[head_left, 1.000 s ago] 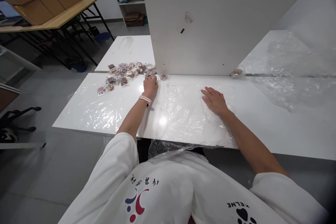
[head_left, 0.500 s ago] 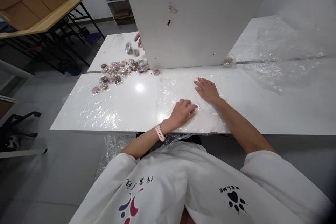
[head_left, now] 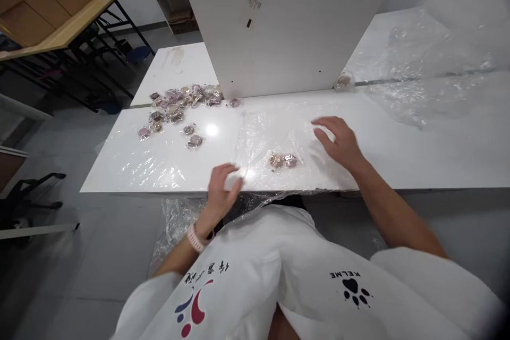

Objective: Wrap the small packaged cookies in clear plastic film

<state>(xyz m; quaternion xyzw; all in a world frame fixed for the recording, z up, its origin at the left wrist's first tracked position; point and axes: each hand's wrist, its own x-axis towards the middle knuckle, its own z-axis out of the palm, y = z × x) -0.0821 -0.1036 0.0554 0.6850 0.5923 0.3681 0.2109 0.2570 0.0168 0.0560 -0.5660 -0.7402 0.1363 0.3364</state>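
Note:
A clear plastic film (head_left: 258,135) lies on the white table (head_left: 159,164) in front of me. Two small wrapped pieces (head_left: 282,160), brownish and pinkish, rest together at the film's middle; whether they lie on it or beneath a layer is unclear. At the film's left front corner, my left hand (head_left: 223,188) is open, thumb and fingers curved apart. My right hand (head_left: 338,141) hovers at the film's right side, also open, with a gap between thumb and fingers. Neither hand visibly holds anything.
A pile of wrapped pieces (head_left: 179,98) sits at the back left, with two loose packets (head_left: 194,141) nearer me. A tall white panel (head_left: 287,26) stands behind the film. Crumpled clear plastic (head_left: 430,79) spreads at the right. More film (head_left: 179,223) hangs off the front edge.
My hands have parted from the film's middle, left hand leftward and right hand rightward, uncovering the two wrapped pieces. Two loose packets now lie before the pile. Another person's hand by the panel is gone.

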